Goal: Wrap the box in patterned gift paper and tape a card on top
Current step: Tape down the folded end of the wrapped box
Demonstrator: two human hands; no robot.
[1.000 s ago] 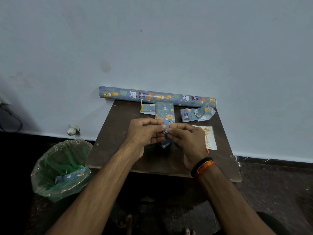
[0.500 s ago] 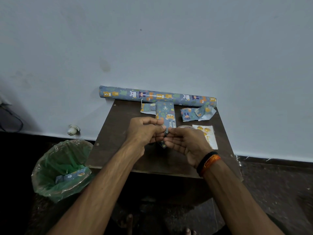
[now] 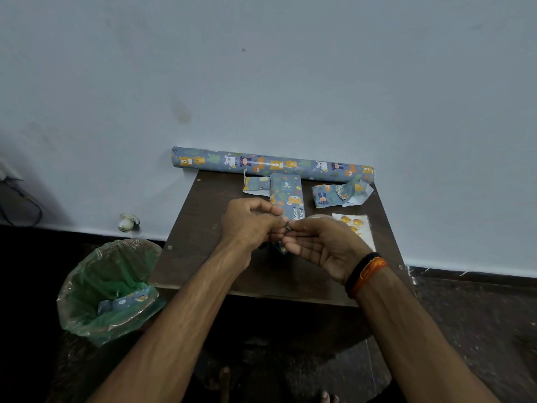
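The wrapped box [image 3: 286, 196] is lying on the small table [image 3: 203, 242]. Both hands are meeting over its near end — left hand [image 3: 250, 225] curled shut, right hand [image 3: 322, 245] palm-up, fingers half open — what they are pinching, I cannot tell.

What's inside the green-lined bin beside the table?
The bin holds at least one scrap of patterned paper against its green liner. Anything beneath the scrap is hidden.

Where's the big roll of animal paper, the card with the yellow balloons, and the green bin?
roll of animal paper [image 3: 273, 164], head view, middle of the tube.
card [image 3: 361, 225], head view, its visible white part by the yellow balloons.
green bin [image 3: 87, 274], head view, left plastic rim.
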